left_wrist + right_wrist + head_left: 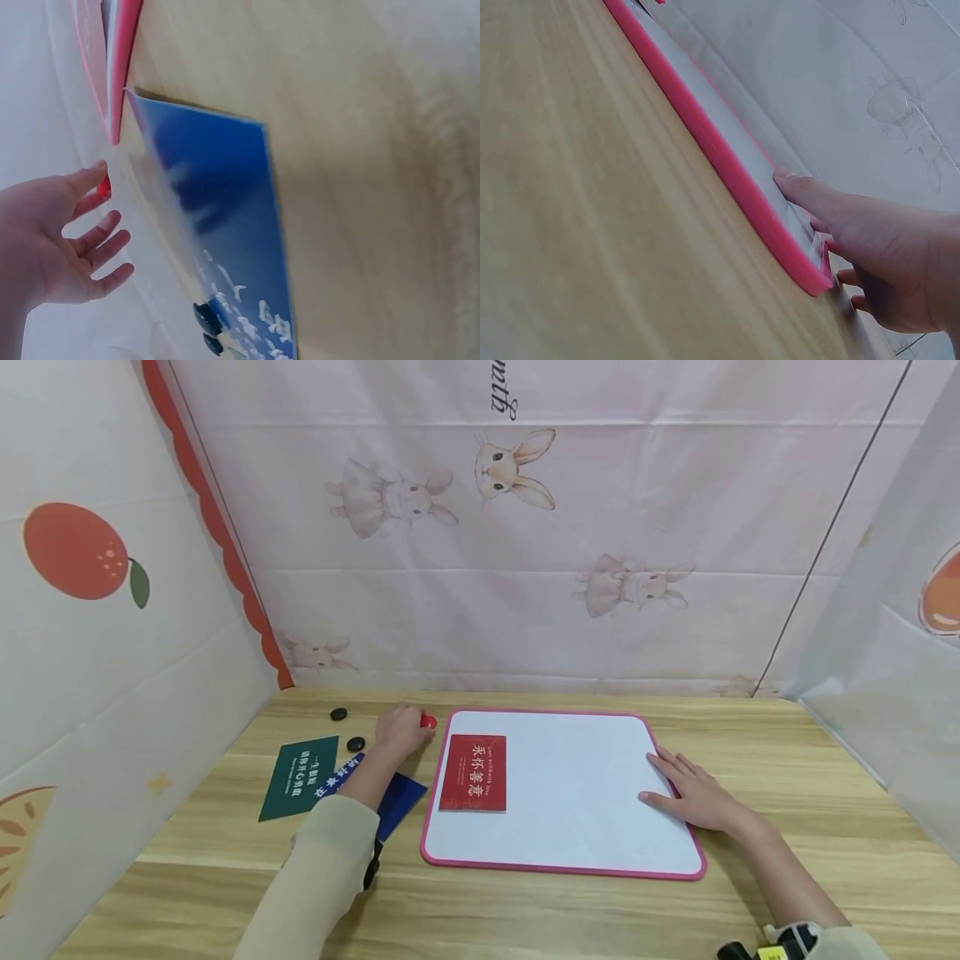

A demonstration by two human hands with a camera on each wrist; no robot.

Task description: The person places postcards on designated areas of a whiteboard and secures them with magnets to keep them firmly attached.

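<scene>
My left hand (401, 729) pinches a small red round magnet (428, 722) between thumb and index finger, just left of the whiteboard. In the left wrist view the other fingers are spread loosely, and the red magnet (104, 187) shows by the thumb tip. My right hand (697, 792) rests on the right edge of the pink-framed whiteboard (577, 793), thumb on its white surface. The right wrist view shows that thumb over the pink frame (727, 172). Flat on the board's left part lies a red card (472, 773) with white writing.
Under the left forearm lies a blue card (400, 802) with white writing, partly hidden. Left of it is a dark green card (299, 777). Two black round magnets (356, 744) sit near the cards. Printed sheets hang behind and at both sides of the wooden table (525, 914).
</scene>
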